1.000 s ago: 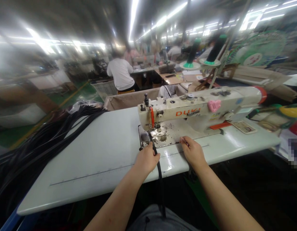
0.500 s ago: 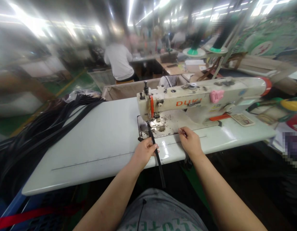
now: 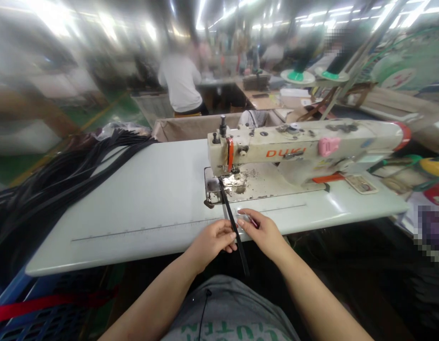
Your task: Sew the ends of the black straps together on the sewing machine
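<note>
A narrow black strap (image 3: 228, 206) runs from under the presser foot of the sewing machine (image 3: 262, 150) toward me, and its free end hangs past the table's front edge. My left hand (image 3: 217, 237) is closed on the strap near that edge, thumb and fingers pinching it. Just right of the strap is my right hand (image 3: 259, 229), its fingertips close to the strap. A small dark-red, thin object (image 3: 254, 221) shows between its curled fingers; what it is I cannot make out.
A bundle of black straps (image 3: 73, 173) lies over the left end of the white table (image 3: 148, 189). Behind the machine stands a beige fabric-lined bin (image 3: 191, 128). Thread cones on green bases (image 3: 296, 76) stand at the back right. A person in a white top (image 3: 180, 85) is farther off.
My right hand has moved left, from the machine bed to beside the strap. My left hand has slid slightly down along the strap toward me. The view has shifted a little.
</note>
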`<state>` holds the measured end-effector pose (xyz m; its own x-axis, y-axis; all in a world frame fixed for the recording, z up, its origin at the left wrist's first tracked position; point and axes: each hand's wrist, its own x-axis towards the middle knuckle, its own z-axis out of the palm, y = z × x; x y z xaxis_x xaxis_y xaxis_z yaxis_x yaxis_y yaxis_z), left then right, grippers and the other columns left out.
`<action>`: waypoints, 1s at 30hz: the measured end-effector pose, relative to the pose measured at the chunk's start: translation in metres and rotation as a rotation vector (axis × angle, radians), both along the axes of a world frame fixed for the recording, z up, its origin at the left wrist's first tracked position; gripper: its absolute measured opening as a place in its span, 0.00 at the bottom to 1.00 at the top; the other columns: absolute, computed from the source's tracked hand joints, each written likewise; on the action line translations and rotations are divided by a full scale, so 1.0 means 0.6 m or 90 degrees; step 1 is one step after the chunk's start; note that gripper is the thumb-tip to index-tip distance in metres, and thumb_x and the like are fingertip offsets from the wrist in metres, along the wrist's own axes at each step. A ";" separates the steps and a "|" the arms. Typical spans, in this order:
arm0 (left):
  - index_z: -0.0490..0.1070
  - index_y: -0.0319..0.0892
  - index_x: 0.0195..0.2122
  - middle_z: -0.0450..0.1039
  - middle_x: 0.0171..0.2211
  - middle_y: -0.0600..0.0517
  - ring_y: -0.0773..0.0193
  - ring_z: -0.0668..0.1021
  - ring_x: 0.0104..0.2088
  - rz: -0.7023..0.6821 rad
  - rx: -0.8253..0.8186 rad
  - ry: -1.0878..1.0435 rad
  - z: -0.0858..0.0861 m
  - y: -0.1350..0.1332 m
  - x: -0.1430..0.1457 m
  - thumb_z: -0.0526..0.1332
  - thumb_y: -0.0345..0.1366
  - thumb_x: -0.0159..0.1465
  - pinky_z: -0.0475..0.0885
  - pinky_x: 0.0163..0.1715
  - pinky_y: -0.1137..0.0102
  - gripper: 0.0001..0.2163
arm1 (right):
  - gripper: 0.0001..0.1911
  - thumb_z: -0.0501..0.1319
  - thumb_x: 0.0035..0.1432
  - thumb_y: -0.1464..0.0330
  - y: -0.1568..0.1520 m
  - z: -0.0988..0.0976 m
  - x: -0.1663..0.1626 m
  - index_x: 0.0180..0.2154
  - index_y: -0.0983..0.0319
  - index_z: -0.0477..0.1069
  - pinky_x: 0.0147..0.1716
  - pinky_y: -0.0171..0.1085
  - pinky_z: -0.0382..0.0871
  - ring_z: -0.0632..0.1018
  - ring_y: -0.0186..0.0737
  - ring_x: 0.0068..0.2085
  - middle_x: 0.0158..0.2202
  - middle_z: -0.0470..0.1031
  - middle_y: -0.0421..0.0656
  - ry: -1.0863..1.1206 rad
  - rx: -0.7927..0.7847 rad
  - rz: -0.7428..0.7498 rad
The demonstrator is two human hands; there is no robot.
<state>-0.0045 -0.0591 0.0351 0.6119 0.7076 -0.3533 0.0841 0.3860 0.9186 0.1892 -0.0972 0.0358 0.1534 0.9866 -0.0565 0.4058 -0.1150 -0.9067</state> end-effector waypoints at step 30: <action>0.70 0.40 0.32 0.74 0.25 0.52 0.65 0.77 0.26 -0.004 -0.073 0.025 0.013 0.006 -0.011 0.71 0.61 0.50 0.68 0.23 0.74 0.27 | 0.10 0.57 0.72 0.72 -0.068 0.021 -0.046 0.46 0.62 0.77 0.28 0.37 0.64 0.72 0.38 0.27 0.27 0.74 0.43 -0.411 0.430 0.203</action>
<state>-0.0108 -0.0556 0.0428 0.6000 0.6576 -0.4556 0.1212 0.4882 0.8643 0.1613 -0.1383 0.0485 -0.3228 0.7807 0.5350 0.7677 0.5466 -0.3345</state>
